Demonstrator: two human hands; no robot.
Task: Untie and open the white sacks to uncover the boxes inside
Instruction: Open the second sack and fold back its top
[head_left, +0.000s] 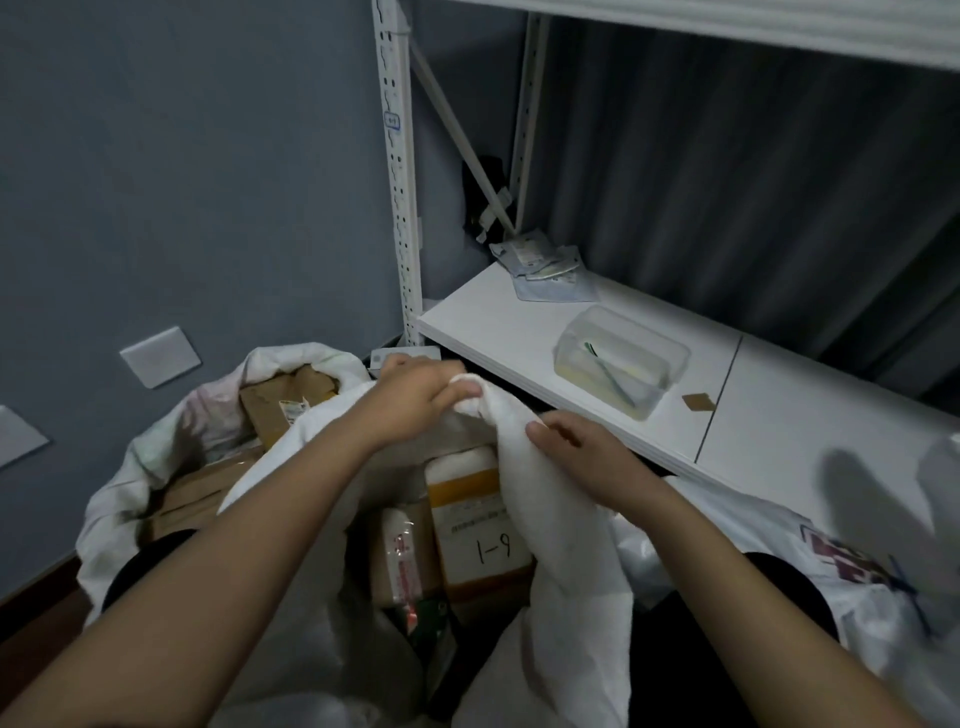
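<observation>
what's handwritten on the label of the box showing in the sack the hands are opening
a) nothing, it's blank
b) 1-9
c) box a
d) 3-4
b: the box uncovered in the white sack bears a pale label marked "1-9" in dark handwriting, while the left hand and the right hand grip the sack's cloth just above it.

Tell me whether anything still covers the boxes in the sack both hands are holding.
Partly. The left hand grips the white sack at its bunched rim and the right hand pinches the cloth, so the mouth is open. The box marked 1-9 shows, but the cloth fold drapes over its right edge.
</observation>
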